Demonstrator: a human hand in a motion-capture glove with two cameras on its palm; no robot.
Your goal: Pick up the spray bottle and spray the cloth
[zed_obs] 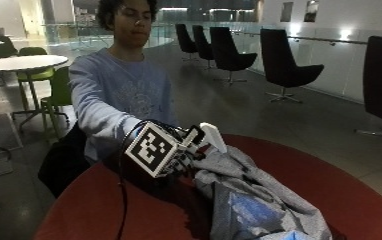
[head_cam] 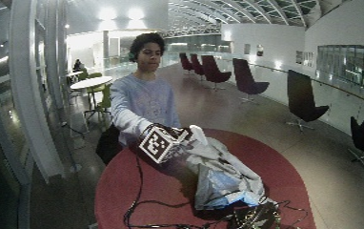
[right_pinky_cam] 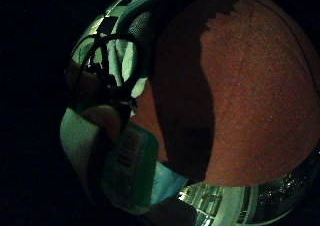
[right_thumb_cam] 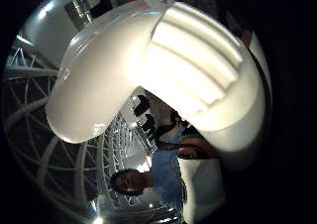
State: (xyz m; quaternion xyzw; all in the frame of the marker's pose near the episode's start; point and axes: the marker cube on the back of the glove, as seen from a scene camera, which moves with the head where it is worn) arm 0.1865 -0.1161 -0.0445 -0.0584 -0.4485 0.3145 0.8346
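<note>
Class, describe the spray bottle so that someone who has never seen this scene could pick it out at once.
Find the round red table in front of the seated person. At its near side lies a crumpled grey cloth; just above the cloth's upper end is the gloved right hand. The spray bottle is in that hand: its white head is the only smooth, bright plastic thing there.

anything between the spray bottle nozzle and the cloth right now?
Nothing visible. The gloved right hand holds the spray bottle raised right beside the grey cloth, which lies heaped on the red table. The white sprayer head sits just above the cloth's near edge, with no object between them.
</note>
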